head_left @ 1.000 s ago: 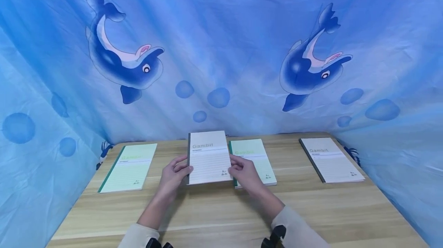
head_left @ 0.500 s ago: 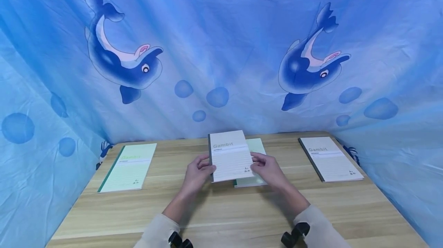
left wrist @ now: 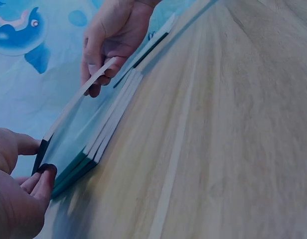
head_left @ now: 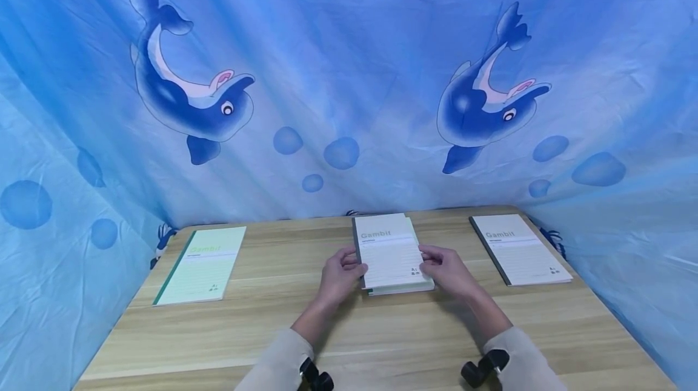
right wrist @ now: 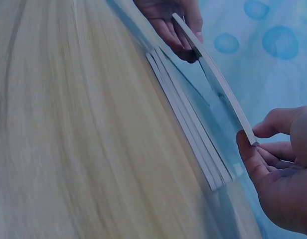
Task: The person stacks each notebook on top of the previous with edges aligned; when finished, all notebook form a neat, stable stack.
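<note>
Both hands hold a white Gambit notebook with a dark spine, one at each side edge. My left hand pinches its spine side, thumb on the cover and fingers beneath. Opposite, my right hand pinches the page edge the same way. Below it lies a small stack of green-spined notebooks, mostly covered in the head view. Both wrist views show a gap between the held notebook and the stack, and the held one bows a little.
A pale green notebook lies at the left of the wooden table. A white, dark-spined notebook lies at the right. Behind the table hangs a blue curtain printed with dolphins.
Both hands have carried the white notebook to the right and lowered it, from left of the green notebooks to over them. Both still grip it.
</note>
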`<act>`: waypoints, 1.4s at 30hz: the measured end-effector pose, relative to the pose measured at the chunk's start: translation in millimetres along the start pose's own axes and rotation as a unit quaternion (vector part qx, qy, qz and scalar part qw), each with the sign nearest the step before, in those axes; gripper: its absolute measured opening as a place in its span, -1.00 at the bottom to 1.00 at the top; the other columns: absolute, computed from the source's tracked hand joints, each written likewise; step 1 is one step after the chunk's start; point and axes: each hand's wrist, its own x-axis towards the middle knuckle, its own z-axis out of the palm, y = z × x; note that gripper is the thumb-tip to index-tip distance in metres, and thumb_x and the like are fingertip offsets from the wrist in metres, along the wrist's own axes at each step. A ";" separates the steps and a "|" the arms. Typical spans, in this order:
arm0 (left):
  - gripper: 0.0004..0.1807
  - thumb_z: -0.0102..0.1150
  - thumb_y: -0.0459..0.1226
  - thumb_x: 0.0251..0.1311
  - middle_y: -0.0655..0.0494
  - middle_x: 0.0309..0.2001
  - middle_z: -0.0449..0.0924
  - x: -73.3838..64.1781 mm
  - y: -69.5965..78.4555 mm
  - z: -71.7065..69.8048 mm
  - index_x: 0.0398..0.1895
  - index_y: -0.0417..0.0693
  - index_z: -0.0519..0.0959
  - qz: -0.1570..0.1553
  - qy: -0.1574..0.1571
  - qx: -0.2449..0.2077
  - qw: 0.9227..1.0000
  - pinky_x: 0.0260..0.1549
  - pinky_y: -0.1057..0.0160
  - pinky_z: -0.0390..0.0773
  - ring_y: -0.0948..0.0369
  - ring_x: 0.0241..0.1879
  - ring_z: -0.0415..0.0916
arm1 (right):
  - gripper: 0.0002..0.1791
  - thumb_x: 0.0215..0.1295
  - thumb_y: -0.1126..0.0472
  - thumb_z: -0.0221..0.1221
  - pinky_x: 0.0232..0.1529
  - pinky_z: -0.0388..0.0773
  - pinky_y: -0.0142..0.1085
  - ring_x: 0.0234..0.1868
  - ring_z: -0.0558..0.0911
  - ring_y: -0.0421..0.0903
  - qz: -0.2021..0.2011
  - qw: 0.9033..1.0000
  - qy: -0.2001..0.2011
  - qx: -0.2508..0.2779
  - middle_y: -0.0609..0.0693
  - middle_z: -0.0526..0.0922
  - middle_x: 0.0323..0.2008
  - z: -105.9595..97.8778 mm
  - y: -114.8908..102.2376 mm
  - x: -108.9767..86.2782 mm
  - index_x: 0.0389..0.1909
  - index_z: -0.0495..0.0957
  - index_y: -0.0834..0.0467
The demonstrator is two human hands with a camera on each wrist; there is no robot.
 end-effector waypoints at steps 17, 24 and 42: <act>-0.36 0.36 -0.32 0.20 -0.05 -0.04 0.65 7.1 -5.6 18.4 0.36 -0.33 0.47 -0.008 0.009 0.040 0.999 0.01 0.21 0.68 0.13 -0.03 0.56 | -0.41 0.26 0.42 0.22 -0.13 0.60 -0.45 -0.06 0.63 -0.07 0.024 1.000 0.000 0.009 0.23 0.68 0.00 -6.6 18.6 8.3 0.34 0.47 0.38; -0.35 0.37 -0.39 0.14 -0.10 -0.09 0.61 6.0 -8.1 20.7 0.33 -0.41 0.47 0.007 0.011 0.050 0.999 -0.08 0.26 0.68 0.13 -0.09 0.55 | -0.42 0.24 0.44 0.24 -0.14 0.58 -0.46 -0.08 0.60 -0.09 0.021 1.000 0.006 0.017 0.24 0.67 -0.02 -4.3 18.3 5.4 0.32 0.48 0.43; -0.37 0.37 -0.40 0.16 -0.06 -0.13 0.58 9.1 -10.6 21.4 0.33 -0.39 0.48 0.028 0.007 0.112 0.993 -0.11 0.24 0.71 0.18 -0.16 0.55 | -0.46 0.28 0.39 0.24 -0.03 0.56 -0.35 0.02 0.60 -0.01 0.040 0.999 0.031 -0.020 0.16 0.65 0.00 1.4 28.3 6.6 0.31 0.52 0.32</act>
